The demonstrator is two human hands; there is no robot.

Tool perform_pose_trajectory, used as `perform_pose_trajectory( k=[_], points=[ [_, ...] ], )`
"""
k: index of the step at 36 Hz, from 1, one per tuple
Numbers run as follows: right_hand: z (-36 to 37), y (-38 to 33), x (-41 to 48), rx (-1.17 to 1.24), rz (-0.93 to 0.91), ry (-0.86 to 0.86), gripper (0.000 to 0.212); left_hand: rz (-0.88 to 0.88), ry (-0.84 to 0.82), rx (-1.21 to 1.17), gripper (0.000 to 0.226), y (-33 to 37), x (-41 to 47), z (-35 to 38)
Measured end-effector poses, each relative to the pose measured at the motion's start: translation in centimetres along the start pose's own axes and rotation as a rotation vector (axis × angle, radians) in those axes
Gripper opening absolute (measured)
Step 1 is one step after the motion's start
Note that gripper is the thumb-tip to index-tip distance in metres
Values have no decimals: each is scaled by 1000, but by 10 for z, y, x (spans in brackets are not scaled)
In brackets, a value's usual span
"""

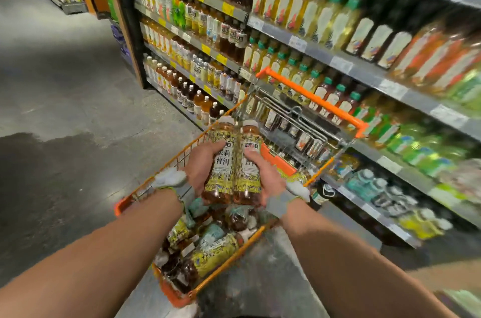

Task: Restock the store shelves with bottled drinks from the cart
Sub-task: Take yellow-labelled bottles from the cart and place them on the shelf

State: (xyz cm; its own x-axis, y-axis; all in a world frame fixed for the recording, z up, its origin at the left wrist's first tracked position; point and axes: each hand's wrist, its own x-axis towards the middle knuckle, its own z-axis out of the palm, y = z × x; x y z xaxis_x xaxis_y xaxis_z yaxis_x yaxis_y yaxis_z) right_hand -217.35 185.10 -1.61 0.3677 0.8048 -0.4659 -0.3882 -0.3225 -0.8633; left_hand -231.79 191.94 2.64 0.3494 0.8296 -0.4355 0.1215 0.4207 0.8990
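Bare grey concrete floor (65,83) lies to the left of the aisle. The left hand (201,164) is wrapped round a brown tea bottle with a yellow patterned label and white cap (221,161). Pressed against it is a second matching tea bottle (250,161), clasped by the right hand (265,174). Both are held clear above the orange wire shopping cart (312,95), where a heap of loose bottles (208,247) lies, so I'd say most of the unloading is left. On the right, the grey metal store shelves (364,72) look nearly full; I can't pick out the gap meant for these two.
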Motion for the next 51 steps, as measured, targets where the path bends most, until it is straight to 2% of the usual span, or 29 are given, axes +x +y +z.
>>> perform_pose_trajectory(
  k=[1, 2, 4, 6, 7, 10, 12, 13, 14, 18, 22, 25, 27, 29, 31, 34, 35, 38, 41, 43, 46, 49, 51],
  points=[
    [-2, -1, 0, -22, -13, -9, 53, 27, 24, 6, 54, 1, 2, 2],
    [-2, -2, 0, -21, -12, 4, 69, 55, 32, 18, 54, 4, -1, 4],
    [-28, -11, -7, -43, -113, 22, 90, 92, -16, 57, 59, 9, -2, 32],
    [-77, -26, -15, -43, -210, 115, 82, 154, -77, 156, 62, 16, -8, 84],
    [-81, -27, -13, -56, -227, 126, 80, 175, -62, 209, 71, 16, -7, 86],
    [-126, -51, -36, -135, -299, 206, 117, 213, -79, 317, 108, 21, -13, 142],
    [-168, -68, -48, -127, -362, 275, 116, 266, -152, 316, 122, 26, -17, 191],
    [-188, -72, -51, -92, -396, 302, 113, 281, -196, 323, 121, 26, -22, 210],
    [-237, -83, -64, -69, -427, 365, 113, 313, -250, 346, 115, 28, -33, 263],
    [-274, -96, -76, -143, -458, 436, 131, 379, -279, 272, 70, 28, -34, 308],
    [-335, -112, -93, -163, -462, 567, 116, 399, -382, 249, 69, 29, -44, 375],
    [-389, -127, -112, -137, -482, 671, 115, 458, -423, 295, 86, 31, -58, 434],
    [-403, -131, -117, -149, -484, 707, 116, 503, -452, 302, 89, 34, -59, 451],
    [-422, -135, -125, -170, -501, 759, 116, 521, -480, 376, 76, 36, -62, 477],
    [-429, -139, -129, -197, -522, 797, 115, 556, -460, 392, 40, 36, -61, 488],
    [-446, -146, -133, -157, -542, 863, 112, 626, -488, 397, 26, 37, -57, 513],
    [-453, -149, -133, -135, -547, 898, 108, 633, -512, 379, 29, 38, -55, 524],
    [-466, -156, -132, -173, -587, 1005, 78, 631, -552, 363, 86, 44, -52, 545],
    [-480, -168, -131, -152, -621, 1062, 72, 643, -577, 355, 110, 51, -50, 569],
    [-490, -176, -129, -142, -619, 1094, 75, 652, -613, 352, 113, 55, -45, 587],
    [-503, -184, -129, -157, -608, 1137, 80, 671, -655, 347, 103, 56, -36, 609],
    [-517, -199, -122, -166, -610, 1221, 79, 665, -703, 341, 94, 64, -23, 636],
    [-523, -202, -121, -179, -605, 1255, 71, 666, -715, 319, 92, 66, -20, 646]
  ],
)
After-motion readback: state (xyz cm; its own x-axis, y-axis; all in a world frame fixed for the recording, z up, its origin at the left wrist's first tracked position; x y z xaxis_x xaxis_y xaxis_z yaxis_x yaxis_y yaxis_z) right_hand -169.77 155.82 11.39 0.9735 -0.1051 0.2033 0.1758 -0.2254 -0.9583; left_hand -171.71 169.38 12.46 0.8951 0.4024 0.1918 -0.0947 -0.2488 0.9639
